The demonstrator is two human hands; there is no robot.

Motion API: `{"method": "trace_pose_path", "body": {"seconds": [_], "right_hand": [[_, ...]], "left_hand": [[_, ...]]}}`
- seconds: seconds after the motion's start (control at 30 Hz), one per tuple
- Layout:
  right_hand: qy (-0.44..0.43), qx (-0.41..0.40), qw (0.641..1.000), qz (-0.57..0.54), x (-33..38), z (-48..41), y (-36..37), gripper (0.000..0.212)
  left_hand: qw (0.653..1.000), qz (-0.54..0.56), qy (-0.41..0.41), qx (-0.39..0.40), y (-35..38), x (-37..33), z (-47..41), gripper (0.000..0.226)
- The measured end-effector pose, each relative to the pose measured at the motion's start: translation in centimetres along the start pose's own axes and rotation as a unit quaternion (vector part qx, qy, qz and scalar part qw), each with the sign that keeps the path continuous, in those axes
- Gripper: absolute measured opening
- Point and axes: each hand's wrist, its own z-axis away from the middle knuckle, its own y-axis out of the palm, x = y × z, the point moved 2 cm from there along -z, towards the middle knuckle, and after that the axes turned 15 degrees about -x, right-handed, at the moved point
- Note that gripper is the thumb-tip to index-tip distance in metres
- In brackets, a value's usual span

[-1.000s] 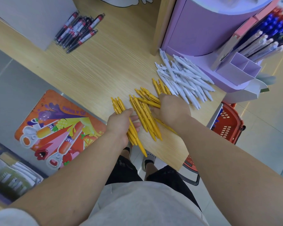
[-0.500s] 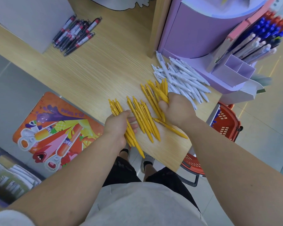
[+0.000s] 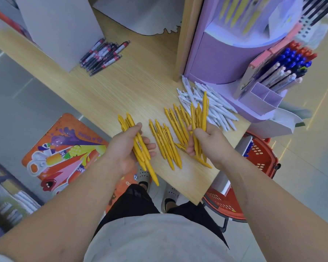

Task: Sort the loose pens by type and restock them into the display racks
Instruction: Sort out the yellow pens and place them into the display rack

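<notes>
Several loose yellow pens (image 3: 166, 142) lie on the wooden shelf (image 3: 121, 87) between my hands. My left hand (image 3: 128, 148) is shut on a bundle of yellow pens (image 3: 140, 146) at the shelf's near edge. My right hand (image 3: 209, 141) grips a second bundle of yellow pens (image 3: 199, 114), held upright above the shelf. A heap of white pens (image 3: 210, 105) lies just beyond my right hand. A group of black-and-red pens (image 3: 102, 55) rests at the back left. The purple display rack (image 3: 261, 99) at the right holds blue, red and white pens (image 3: 288, 67).
A grey box (image 3: 61, 29) stands at the shelf's back left. A wooden upright (image 3: 186, 38) divides the shelf beside the purple rack. A red shopping basket (image 3: 254, 167) sits on the floor under the shelf's right end. An orange floor graphic (image 3: 64, 148) lies at the left.
My right hand has gathered yellow pens off the shelf and lifted them upright. My left hand has raised its bundle slightly. The view has shifted back and upward.
</notes>
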Motion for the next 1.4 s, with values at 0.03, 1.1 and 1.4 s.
{"method": "trace_pose_path", "body": {"seconds": [0.03,1.1,1.4], "right_hand": [[0.0,0.007,1.0,-0.002,-0.1,0.6,0.0,0.015],[-0.097,0.206,0.966,0.124,20.6,13.6,59.5,0.019],[-0.1,0.232,0.963,0.093,30.4,3.9,78.7,0.016]], "left_hand": [[1.0,0.008,-0.005,0.003,-0.6,-0.2,0.7,0.025],[0.923,0.377,0.04,-0.064,-56.9,-34.9,-7.9,0.029],[0.918,0.385,0.035,-0.087,-63.8,-48.8,-17.8,0.027]]}}
